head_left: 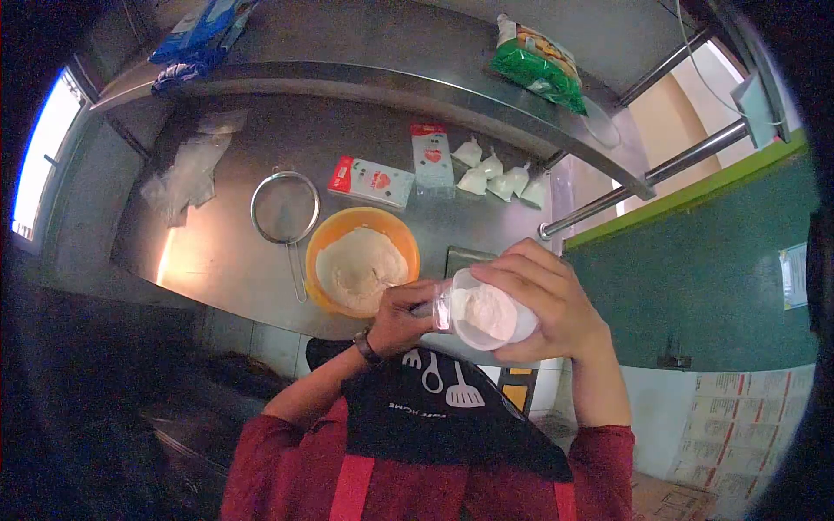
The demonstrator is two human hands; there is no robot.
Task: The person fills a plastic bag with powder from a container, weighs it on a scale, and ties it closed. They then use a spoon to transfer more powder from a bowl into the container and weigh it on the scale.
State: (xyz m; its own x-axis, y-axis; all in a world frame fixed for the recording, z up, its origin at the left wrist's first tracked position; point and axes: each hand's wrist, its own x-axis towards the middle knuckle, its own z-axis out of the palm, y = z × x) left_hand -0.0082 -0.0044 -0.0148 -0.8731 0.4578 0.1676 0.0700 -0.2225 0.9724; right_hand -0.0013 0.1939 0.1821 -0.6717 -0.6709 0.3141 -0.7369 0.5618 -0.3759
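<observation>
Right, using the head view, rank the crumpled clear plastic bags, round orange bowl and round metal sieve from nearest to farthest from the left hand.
1. Orange bowl: just beyond the left hand.
2. Metal sieve: left of the bowl.
3. Plastic bags: farther left, beyond the sieve.

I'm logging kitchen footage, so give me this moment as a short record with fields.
left hand: at a clear item by the tub; grip unclear
right hand: holding the tub, pale powder inside
bowl: orange, also holding pale powder
sieve: left of the bowl
behind the bowl: two red-white packs, small bags to their right
shelf: green bag, blue bag
</observation>
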